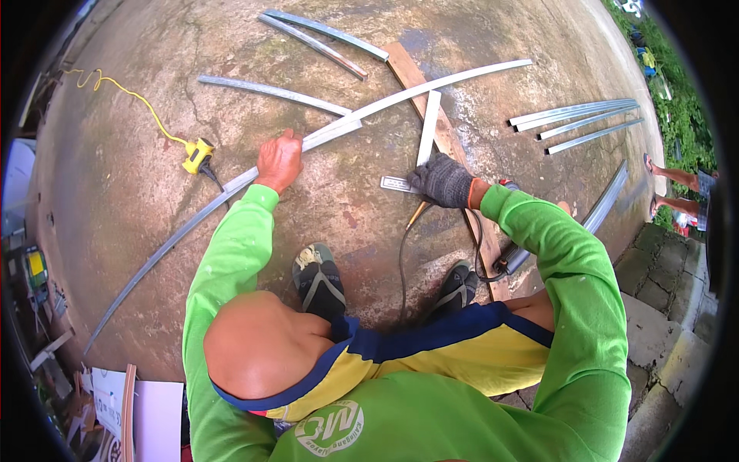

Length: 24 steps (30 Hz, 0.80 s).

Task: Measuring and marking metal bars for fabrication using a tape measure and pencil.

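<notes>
My bare left hand (pixel 279 162) is closed around a long, thin silver metal bar (pixel 185 227), which slants across the floor from lower left to upper right. A shorter silver bar lies against it just right of the hand. My right hand (pixel 444 182), in a grey knit glove, is closed at the corner of an L-shaped silver metal square (pixel 429 127). One arm of the square points away from me; the other, a short plate with dark markings, sticks out left of my fingertips. My glove hides part of the corner.
A wooden plank (pixel 409 71) runs under the long bar toward my feet. A black corded power tool (pixel 512 258) lies beside my right forearm. Loose metal bars (pixel 589 115) lie right and far. A yellow tool (pixel 198 154) with a yellow cord sits left. A bystander's legs (pixel 677 192) are far right.
</notes>
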Tool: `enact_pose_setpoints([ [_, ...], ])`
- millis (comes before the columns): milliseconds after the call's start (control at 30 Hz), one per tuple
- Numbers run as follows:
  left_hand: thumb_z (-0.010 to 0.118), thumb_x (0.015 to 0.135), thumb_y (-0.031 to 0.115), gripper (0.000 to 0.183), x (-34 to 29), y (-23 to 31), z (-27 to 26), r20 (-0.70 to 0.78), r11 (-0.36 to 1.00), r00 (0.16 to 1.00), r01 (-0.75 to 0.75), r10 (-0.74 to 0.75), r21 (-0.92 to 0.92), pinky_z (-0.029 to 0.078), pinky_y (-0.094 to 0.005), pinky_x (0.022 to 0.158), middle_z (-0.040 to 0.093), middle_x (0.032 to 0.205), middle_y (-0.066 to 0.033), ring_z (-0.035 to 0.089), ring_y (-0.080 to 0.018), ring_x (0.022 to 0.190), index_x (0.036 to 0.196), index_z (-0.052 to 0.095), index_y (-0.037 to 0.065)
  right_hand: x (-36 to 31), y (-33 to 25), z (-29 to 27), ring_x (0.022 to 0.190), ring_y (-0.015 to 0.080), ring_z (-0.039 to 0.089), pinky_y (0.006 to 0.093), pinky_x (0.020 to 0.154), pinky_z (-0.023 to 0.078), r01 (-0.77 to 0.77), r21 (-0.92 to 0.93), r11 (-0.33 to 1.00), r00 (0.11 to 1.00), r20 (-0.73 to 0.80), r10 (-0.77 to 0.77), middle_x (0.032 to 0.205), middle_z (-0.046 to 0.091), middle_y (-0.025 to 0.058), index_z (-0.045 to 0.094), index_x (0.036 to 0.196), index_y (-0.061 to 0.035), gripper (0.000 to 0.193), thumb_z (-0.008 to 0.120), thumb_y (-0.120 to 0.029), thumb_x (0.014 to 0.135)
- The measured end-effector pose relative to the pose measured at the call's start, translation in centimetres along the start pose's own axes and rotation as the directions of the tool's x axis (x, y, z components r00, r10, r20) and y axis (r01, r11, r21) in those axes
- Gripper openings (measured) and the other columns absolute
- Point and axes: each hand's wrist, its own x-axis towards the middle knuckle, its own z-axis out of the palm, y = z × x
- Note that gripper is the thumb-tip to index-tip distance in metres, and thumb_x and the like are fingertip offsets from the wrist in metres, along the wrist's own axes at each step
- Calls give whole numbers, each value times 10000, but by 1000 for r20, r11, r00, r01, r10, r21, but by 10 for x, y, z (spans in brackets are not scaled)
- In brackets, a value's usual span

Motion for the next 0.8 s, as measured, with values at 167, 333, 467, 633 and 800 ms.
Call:
enact_pose_setpoints([
  [167, 628, 636, 10, 194, -43, -8, -6, 12, 998, 999, 41, -41, 40, 498, -472, 607, 581, 848, -154, 626, -371, 697, 824, 596, 42, -14, 19, -4, 747, 273, 630, 412, 677, 479, -46, -117, 992, 998, -50, 40, 824, 607, 96, 577, 924, -90, 148, 547, -180, 811],
  [333, 642, 690, 32, 263, -98, -36, -29, -41, 995, 994, 97, -97, -25, 468, -472, 581, 568, 870, -147, 604, -379, 705, 947, 624, 83, -25, 56, -12, 776, 286, 615, 415, 690, 480, -164, -177, 971, 970, -210, 126, 834, 601, 112, 579, 944, -81, 157, 545, -170, 819],
  [467, 609, 606, -26, 440, -152, -71, -40, 60, 981, 980, 186, -188, 50, 488, -456, 628, 572, 873, -150, 610, -381, 742, 1035, 627, 71, -28, 64, -9, 759, 330, 630, 436, 691, 488, -165, -80, 983, 985, -56, 160, 831, 614, 141, 609, 925, -74, 139, 535, -136, 826],
  [633, 592, 596, -53, 466, -240, -125, -41, 90, 945, 943, 312, -321, 96, 494, -439, 656, 607, 987, -172, 618, -380, 775, 1044, 632, 71, -44, 84, -5, 845, 347, 633, 457, 727, 495, -602, 67, 796, 791, -85, 605, 927, 634, 165, 597, 958, -72, 193, 581, -185, 803],
  [800, 646, 698, -6, 346, -293, -152, -56, -47, 869, 875, 485, -483, 101, 494, -420, 683, 625, 923, -176, 619, -382, 783, 1038, 640, 60, -52, 114, -14, 970, 352, 597, 454, 823, 479, -660, 205, 723, 697, -192, 691, 1062, 597, 174, 561, 1115, -76, 322, 592, -218, 828],
])
